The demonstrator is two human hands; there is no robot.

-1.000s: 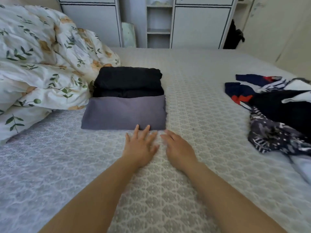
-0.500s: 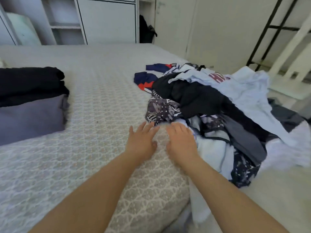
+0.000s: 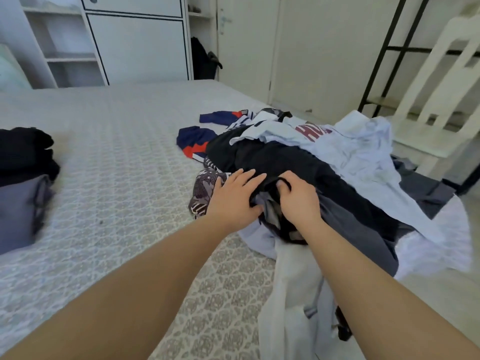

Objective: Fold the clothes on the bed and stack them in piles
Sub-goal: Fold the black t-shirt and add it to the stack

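Observation:
A heap of unfolded clothes lies at the bed's right edge. On top is a black garment [image 3: 280, 159], with a pale blue shirt with red letters [image 3: 345, 149] behind it and a patterned dark piece [image 3: 205, 188] at its left. My right hand [image 3: 298, 201] grips a fold of the black garment, fingers curled into it. Beside it my left hand [image 3: 233, 198] rests on the same garment with fingers straight and the thumb against the cloth. At the far left sits a folded pile: a grey piece [image 3: 18, 211] in front, black pieces [image 3: 23, 152] behind.
The grey patterned bedspread [image 3: 117, 157] stretches between the pile and the heap. A navy and red garment [image 3: 194, 141] lies at the heap's far side. A white chair [image 3: 441, 94] and a black metal frame [image 3: 381, 53] stand right of the bed; white cupboards [image 3: 135, 45] stand behind.
My view has kept swinging right from the folded pile to the heap. Both hands moved forward off the bedspread onto the black garment, and my right hand has taken hold of it.

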